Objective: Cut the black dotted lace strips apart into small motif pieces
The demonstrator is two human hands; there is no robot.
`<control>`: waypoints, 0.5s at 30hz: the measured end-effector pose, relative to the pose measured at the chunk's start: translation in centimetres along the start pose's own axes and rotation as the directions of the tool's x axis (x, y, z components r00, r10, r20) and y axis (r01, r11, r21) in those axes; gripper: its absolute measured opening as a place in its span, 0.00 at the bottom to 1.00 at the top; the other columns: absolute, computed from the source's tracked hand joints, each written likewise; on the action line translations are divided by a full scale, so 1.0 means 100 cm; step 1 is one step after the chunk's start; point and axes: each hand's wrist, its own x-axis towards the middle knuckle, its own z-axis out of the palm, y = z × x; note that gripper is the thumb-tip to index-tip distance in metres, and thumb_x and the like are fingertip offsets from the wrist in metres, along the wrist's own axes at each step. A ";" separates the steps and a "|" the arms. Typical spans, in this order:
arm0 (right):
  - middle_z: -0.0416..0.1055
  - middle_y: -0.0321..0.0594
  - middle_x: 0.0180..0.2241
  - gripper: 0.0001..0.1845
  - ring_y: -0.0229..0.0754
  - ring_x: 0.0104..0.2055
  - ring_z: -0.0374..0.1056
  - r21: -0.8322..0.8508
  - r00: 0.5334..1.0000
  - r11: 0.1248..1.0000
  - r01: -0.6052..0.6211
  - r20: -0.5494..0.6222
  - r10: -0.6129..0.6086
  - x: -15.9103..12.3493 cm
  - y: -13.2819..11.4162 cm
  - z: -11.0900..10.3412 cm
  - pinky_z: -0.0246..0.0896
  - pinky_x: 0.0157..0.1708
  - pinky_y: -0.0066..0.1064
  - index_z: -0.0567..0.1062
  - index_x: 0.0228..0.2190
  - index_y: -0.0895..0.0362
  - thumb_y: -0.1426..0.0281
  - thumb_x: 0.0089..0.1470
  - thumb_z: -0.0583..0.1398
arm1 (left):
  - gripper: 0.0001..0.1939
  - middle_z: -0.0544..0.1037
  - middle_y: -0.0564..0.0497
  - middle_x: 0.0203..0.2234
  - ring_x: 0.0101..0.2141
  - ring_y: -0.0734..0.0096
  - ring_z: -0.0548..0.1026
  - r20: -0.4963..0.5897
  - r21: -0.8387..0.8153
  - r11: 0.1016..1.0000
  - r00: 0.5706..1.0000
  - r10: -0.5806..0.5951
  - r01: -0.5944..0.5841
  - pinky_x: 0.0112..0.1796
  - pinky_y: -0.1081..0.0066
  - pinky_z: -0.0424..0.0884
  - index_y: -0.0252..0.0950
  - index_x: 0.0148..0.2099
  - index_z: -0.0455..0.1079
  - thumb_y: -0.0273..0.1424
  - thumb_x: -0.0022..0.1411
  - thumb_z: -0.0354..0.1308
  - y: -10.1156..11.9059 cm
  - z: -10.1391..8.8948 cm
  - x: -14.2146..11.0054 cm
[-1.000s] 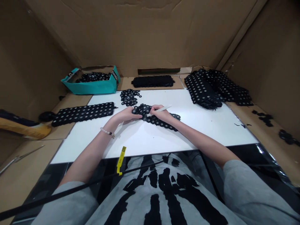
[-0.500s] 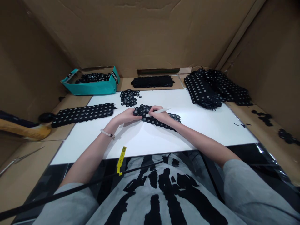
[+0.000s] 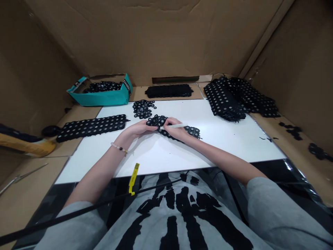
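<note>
My left hand [image 3: 140, 128] and my right hand [image 3: 175, 128] meet at the middle of a white board [image 3: 221, 146]. Between them lies a strip of black lace with pale round dots [image 3: 156, 121], its far end showing at the right [image 3: 193, 131]. The left fingers press on the bunched strip and seem to pinch it. My right hand holds a slim white pen-like tool [image 3: 179, 126], its tip pointing left onto the lace. The strip's middle is hidden under my right hand.
Another dotted lace strip [image 3: 91, 127] lies at the board's left. A loose heap of black rings [image 3: 142, 109] sits beyond my hands. Farther back are a teal box [image 3: 104, 99] holding lace, a dark lace stack [image 3: 169, 91] and piled strips [image 3: 229, 99]. Cardboard walls surround everything.
My right hand has shifted slightly left and the white tool now lies flatter, its tip closer to my left hand. The lace strip has bunched a little under my fingers.
</note>
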 end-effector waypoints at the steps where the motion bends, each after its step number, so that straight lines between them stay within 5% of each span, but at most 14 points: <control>1: 0.72 0.37 0.34 0.06 0.43 0.41 0.65 -0.033 1.000 0.999 -0.005 -0.007 0.005 0.000 -0.001 0.002 0.56 0.43 0.36 0.68 0.21 0.55 0.69 0.48 0.56 | 0.17 0.78 0.52 0.26 0.30 0.68 0.75 0.014 -0.001 1.000 1.000 -0.008 0.008 0.33 0.70 0.73 0.34 0.30 0.72 0.30 0.38 0.75 -0.001 -0.002 0.002; 5: 0.72 0.37 0.34 0.06 0.44 0.41 0.65 -0.073 1.000 0.997 -0.028 -0.015 0.027 0.003 0.001 0.001 0.55 0.44 0.38 0.69 0.21 0.54 0.69 0.48 0.56 | 0.15 0.78 0.50 0.27 0.31 0.68 0.75 0.056 0.019 0.999 0.998 -0.038 0.037 0.34 0.71 0.72 0.34 0.29 0.72 0.30 0.40 0.74 -0.008 -0.013 0.010; 10: 0.73 0.36 0.28 0.07 0.42 0.36 0.67 0.261 0.987 0.961 -0.096 0.152 0.058 0.014 0.010 -0.017 0.58 0.41 0.33 0.72 0.21 0.55 0.65 0.45 0.58 | 0.16 0.78 0.48 0.29 0.31 0.64 0.75 -0.022 0.171 0.984 0.998 0.056 -0.051 0.33 0.69 0.70 0.35 0.34 0.76 0.32 0.42 0.73 -0.009 -0.021 0.012; 15: 0.71 0.35 0.25 0.07 0.41 0.34 0.65 0.381 0.988 0.912 -0.153 0.092 0.127 0.019 0.009 -0.028 0.57 0.40 0.32 0.71 0.19 0.56 0.65 0.42 0.59 | 0.21 0.80 0.46 0.34 0.34 0.59 0.76 0.026 0.267 0.947 0.984 0.176 -0.177 0.34 0.66 0.70 0.35 0.39 0.77 0.36 0.41 0.73 -0.005 -0.012 0.005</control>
